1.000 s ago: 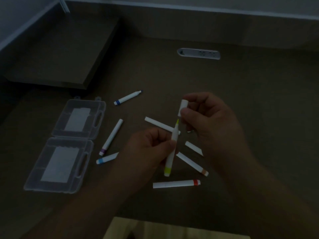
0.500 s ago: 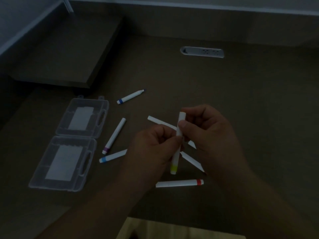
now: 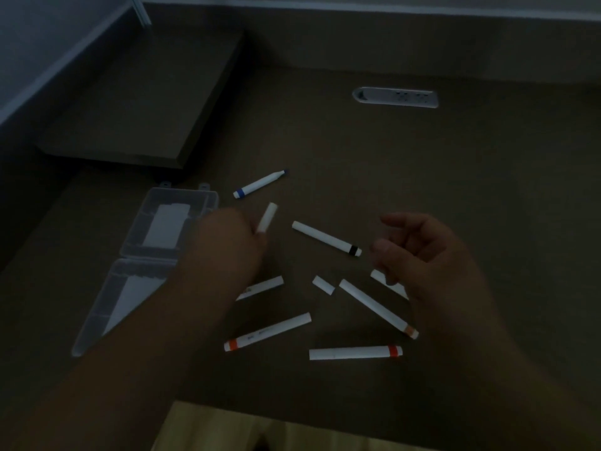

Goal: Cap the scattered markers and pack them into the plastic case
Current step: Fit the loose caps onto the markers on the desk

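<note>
Beside the open plastic case point(image 3: 169, 219), left hand point(image 3: 227, 242) grips a capped marker point(image 3: 267, 218), tip angled up-right; right hand point(image 3: 422, 252) hangs relaxed, empty.

Two bare forearms, entering from the lower edge in dim light, no sleeves visible. Left hand point(image 3: 231, 242) and right hand point(image 3: 422, 255) bare too: no gloves, rings, watch or wristbands discernible. Motion blur over left hand.

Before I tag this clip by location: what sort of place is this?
Probably an office or study desk: a brown desktop with a built-in power socket strip, a raised shelf at the back left, and a wall behind.
</note>
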Demonstrator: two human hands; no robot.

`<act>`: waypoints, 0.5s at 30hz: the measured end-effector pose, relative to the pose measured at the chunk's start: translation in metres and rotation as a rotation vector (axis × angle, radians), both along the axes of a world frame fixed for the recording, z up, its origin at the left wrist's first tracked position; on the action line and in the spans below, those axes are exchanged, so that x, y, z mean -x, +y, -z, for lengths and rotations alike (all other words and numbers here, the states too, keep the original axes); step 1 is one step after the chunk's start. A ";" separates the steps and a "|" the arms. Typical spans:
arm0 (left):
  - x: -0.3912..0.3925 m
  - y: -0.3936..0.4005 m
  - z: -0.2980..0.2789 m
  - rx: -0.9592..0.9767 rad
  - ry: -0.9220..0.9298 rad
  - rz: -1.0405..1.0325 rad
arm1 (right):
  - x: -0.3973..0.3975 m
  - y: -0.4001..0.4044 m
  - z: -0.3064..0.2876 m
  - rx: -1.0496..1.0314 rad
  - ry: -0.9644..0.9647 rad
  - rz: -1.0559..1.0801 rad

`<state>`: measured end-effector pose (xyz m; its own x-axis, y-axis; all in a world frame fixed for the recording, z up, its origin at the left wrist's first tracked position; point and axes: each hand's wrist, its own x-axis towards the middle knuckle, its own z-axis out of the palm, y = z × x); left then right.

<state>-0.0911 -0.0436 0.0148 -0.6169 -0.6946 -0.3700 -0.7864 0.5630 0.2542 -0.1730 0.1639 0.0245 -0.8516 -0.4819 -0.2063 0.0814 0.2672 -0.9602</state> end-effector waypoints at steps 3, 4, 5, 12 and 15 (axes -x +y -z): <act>0.008 -0.004 0.009 0.024 -0.181 0.045 | -0.003 0.001 0.008 -0.063 0.028 -0.026; 0.010 -0.004 0.012 0.017 -0.218 0.056 | -0.004 0.001 0.010 -0.083 0.043 -0.038; 0.012 -0.004 0.015 0.006 -0.247 0.064 | -0.003 0.001 0.011 -0.109 0.059 -0.048; 0.022 -0.004 0.026 -0.088 -0.379 0.026 | -0.006 -0.015 0.022 -0.506 0.345 -0.310; 0.020 -0.006 0.031 -0.083 -0.372 0.046 | -0.011 -0.033 0.028 -0.711 0.492 -0.580</act>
<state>-0.1107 -0.0492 -0.0166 -0.4598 -0.6278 -0.6281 -0.8081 0.5890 0.0028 -0.1617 0.1305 -0.0037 -0.5948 -0.7475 -0.2957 -0.5982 0.6574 -0.4583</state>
